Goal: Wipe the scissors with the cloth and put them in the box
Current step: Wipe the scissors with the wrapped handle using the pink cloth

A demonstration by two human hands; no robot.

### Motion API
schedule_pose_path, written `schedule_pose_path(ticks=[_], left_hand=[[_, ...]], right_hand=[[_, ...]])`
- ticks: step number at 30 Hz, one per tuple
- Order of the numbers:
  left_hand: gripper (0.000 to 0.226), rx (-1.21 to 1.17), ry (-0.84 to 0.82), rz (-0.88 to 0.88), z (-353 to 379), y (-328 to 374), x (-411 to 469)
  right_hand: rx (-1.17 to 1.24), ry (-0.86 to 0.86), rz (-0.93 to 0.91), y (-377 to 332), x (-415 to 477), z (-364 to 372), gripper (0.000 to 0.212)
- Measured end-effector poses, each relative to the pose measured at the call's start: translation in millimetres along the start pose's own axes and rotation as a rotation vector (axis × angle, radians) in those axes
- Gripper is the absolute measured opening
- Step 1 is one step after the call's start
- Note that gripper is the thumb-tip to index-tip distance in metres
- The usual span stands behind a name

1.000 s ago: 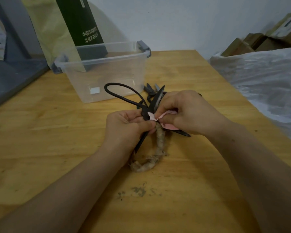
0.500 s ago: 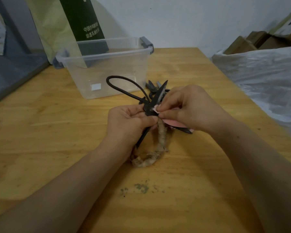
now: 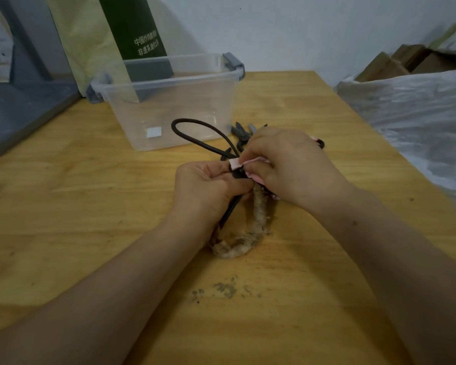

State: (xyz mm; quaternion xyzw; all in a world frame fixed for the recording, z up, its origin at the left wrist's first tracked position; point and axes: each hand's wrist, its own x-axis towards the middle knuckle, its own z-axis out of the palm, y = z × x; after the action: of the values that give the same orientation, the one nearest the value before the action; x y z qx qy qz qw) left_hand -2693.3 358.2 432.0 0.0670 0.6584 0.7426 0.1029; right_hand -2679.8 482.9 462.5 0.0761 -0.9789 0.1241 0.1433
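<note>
Dim, soft blur, wide-angle warp at edges.

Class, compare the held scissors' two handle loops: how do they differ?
The bare black metal loop is thin and smooth; the twine-wrapped loop is thick and frayed. The bare loop points toward the clear plastic box; the wrapped loop points away from it. Both belong to the black scissors the left hand grips.

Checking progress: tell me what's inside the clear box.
Nothing shows inside the clear box; the dark shape seen through its walls is the green carton behind it. The white label and the loop of the held scissors cover small patches of the floor.
</note>
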Motion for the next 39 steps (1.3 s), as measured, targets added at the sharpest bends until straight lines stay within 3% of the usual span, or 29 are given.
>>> schedule_pose_path(ticks=[4, 7, 19, 27, 30, 32, 35, 39], left_hand=[[0.024, -0.004, 0.0, -0.004, -0.5, -1.0, 1.2], [0.022, 0.015, 0.008, -0.005, -1.3, -1.6, 1.3], [0.016, 0.018, 0.014, -0.033, -4.4, -1.9, 2.4], [0.021, -0.027, 0.0, -0.05, -5.0, 0.3, 0.8], [0.023, -0.053, -0.017, -0.03, -5.1, 2.5, 0.6], [0.025, -0.05, -0.021, -0.022, -4.6, 2.9, 0.9], [0.025, -0.032, -0.004, -0.011, -4.7, 2.1, 1.4], [0.026, -0.026, 0.001, -0.017, -3.7, -0.2, -0.2]], right_hand=[[-0.14, -0.107, -0.089, -1.8, 2.5, -2.5, 0.026], [-0.167, -0.085, -0.14, -2.9, 2.1, 0.0, 0.026], [-0.186, -0.159, -0.146, -5.3, -2.6, -2.0, 0.03], [-0.046, -0.164, 0.015, 9.9, -5.3, -5.2, 0.02], [-0.024, 0.026, 0.113, 20.9, -4.3, -4.7, 0.019], [0.091, 0.161, 0.084, 19.4, -4.6, -3.9, 0.019], [0.173, 0.089, -0.061, 9.3, -5.6, 5.0, 0.023], [0.194, 0.023, -0.024, 11.0, -3.2, 3.0, 0.019]])
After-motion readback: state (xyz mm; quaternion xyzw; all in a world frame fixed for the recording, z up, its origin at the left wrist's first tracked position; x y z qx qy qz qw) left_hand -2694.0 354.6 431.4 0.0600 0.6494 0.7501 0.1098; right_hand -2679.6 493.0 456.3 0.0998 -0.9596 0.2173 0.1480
